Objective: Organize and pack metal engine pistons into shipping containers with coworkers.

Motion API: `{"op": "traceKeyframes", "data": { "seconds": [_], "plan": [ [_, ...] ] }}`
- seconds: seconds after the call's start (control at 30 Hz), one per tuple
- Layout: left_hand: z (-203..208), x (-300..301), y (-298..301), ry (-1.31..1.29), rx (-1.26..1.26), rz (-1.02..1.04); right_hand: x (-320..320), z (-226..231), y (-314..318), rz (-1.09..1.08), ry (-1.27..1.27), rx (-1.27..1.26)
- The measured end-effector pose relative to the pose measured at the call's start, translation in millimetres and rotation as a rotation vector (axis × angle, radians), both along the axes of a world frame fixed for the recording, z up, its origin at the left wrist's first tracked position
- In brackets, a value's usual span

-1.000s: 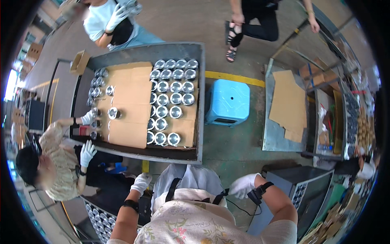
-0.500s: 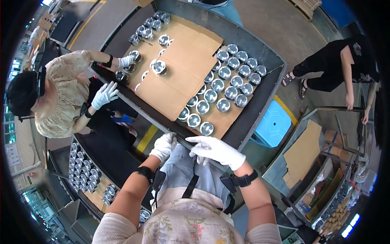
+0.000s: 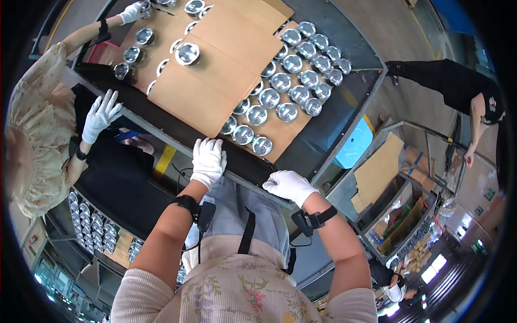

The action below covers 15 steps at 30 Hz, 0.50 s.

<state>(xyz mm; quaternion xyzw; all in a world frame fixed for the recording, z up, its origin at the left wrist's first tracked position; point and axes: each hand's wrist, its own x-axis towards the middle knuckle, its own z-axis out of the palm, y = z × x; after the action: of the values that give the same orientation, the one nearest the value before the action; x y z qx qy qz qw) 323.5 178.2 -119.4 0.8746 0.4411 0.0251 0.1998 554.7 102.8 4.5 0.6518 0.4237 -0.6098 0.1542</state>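
Both gloved hands were on the near rim of a metal bin (image 3: 245,182). The left hand (image 3: 209,161), around 11 o'clock, had its fingers draped over the edge, and the right hand (image 3: 291,185), at 1, had its fingers curled down. No loose part showed in either, but the undersides were hidden, so I couldn't tell how tight the grip was. My guess is the rim was just the handiest hold.

Past that rim, which stood between the hands and the load, shiny metal cylinders (image 3: 280,82) sat in rows at 12. A cardboard sheet (image 3: 218,78) partly covered some, probably to stop scratches, with a lone cylinder (image 3: 187,53) on top at 11.

A second cart of cylinders (image 3: 94,226) stood at 9. A co-worker's open hand (image 3: 99,116) at 10 crowded the left side; their other hand (image 3: 133,13) touched a cylinder farther up. A blue stool (image 3: 356,146) sat just outside the right wall, with someone in black (image 3: 468,81) way off at 2.
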Motion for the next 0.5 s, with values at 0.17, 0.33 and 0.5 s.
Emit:
{"op": "traceKeyframes", "data": {
  "seconds": [0.17, 0.33, 0.5],
  "plan": [
    [3, 8, -5, 0.113, 0.071, -0.02, 43, 20, -30, -0.092, -0.012, 0.016],
    [12, 13, -16, 0.159, 0.168, 0.081, 98, 30, -89, -0.051, 0.012, 0.144],
    [38, 45, -78, 0.164, 0.303, 0.41, 172, 31, -142, -0.134, 0.062, 0.217]
  ]
}}
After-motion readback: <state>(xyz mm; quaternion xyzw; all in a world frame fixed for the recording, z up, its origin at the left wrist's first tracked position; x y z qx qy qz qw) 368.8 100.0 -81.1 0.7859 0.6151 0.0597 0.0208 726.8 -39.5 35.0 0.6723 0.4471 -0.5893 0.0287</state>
